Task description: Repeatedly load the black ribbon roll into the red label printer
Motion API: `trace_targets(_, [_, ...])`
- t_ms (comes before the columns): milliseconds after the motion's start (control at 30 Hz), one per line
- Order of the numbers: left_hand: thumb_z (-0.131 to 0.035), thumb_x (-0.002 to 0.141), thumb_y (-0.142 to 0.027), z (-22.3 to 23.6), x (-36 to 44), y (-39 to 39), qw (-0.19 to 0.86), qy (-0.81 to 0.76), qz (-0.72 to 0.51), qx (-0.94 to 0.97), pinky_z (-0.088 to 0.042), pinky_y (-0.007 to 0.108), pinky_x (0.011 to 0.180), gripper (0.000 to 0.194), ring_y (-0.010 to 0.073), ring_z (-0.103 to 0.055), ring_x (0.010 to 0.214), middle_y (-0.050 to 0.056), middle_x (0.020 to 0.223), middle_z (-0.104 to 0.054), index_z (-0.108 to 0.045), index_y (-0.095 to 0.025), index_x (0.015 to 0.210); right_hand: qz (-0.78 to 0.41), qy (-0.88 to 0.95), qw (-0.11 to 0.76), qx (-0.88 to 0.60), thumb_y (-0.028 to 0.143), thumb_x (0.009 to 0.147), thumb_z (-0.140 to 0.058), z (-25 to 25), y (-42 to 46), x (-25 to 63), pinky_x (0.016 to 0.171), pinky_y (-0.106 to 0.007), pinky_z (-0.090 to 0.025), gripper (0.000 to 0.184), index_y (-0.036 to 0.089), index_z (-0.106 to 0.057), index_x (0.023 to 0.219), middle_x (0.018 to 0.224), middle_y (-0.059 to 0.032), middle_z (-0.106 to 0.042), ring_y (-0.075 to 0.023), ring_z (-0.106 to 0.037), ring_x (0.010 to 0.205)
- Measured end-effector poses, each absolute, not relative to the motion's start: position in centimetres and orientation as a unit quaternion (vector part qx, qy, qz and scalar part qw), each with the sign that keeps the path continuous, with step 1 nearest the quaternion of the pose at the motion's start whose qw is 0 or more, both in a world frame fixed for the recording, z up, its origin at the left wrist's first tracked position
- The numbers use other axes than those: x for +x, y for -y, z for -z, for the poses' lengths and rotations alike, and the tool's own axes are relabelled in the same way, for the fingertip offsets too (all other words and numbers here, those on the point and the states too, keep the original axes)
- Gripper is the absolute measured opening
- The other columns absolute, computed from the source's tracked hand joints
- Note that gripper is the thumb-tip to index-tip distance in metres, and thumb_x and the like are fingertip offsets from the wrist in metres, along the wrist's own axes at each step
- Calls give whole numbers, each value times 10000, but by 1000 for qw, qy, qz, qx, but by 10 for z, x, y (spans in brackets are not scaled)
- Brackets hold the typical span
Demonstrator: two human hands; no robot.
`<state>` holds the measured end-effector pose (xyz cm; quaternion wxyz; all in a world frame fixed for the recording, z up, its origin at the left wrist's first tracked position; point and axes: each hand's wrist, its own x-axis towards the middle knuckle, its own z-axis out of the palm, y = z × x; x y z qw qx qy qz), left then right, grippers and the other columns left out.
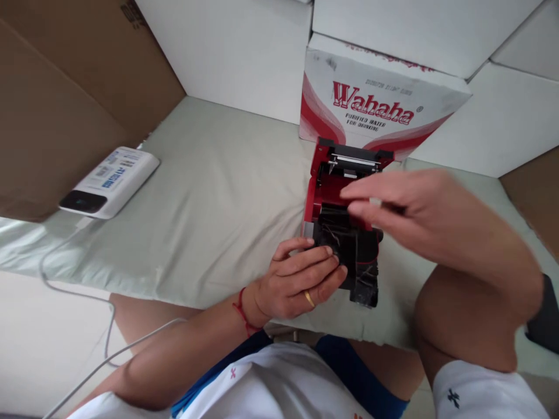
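Note:
A red and black boxy device (334, 241) stands in front of me with its upper part raised, showing metal rods and a red hollow inside; its exact kind is unclear. My left hand (301, 279), with a ring and a red string bracelet, holds the device at its near left side, fingers lying across the black part. Over the red hollow hovers my right hand (410, 212), slightly blurred, its thumb and forefinger stretched out and apart. Nothing shows between those fingertips. Whether they touch the inside of the device cannot be made out.
Pale green cloth (218, 192) covers the surface. A white Wahaha carton (375, 105) stands right behind the device, against white boxes (236, 52). To the left, a white power bank (111, 180) with a cable lies by a brown carton (65, 116). A dark object (544, 317) is at far right.

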<state>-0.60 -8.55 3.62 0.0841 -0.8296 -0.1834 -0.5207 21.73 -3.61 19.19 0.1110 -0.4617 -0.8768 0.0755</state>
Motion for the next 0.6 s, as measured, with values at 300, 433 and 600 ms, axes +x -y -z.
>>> trace_targets(300, [-778, 983, -103, -40, -8, 90, 92, 205, 516, -827, -530, 345, 1130, 275, 144, -749, 1091, -62, 1071, -890, -826, -298, 1169, 26, 855, 158, -494, 400, 1137, -525, -181, 11, 222, 1299, -652, -417, 459, 229, -643, 1547, 1571, -129, -691, -402, -531, 1557])
trace_targets(433, [-726, 1028, -121, -39, -7, 90, 108, 203, 519, -823, -544, 351, 1112, 243, 149, -746, 1075, -74, 1109, -884, -827, -320, 1126, 19, 860, 106, -499, 364, 1130, -493, -186, 22, 218, 1121, -550, -549, 382, 219, -748, 1374, 1346, -121, -789, -381, -684, 1319])
trace_targets(600, [-685, 1032, -160, -37, -6, 89, 74, 189, 544, -814, -530, 359, 1174, 248, 173, -732, 1128, 5, 1108, -888, -804, -231, 1237, -9, 871, -5, -491, 268, 1072, -494, -190, 40, 220, 813, -411, -542, 349, 272, -833, 1153, 925, -73, -828, -299, -775, 906])
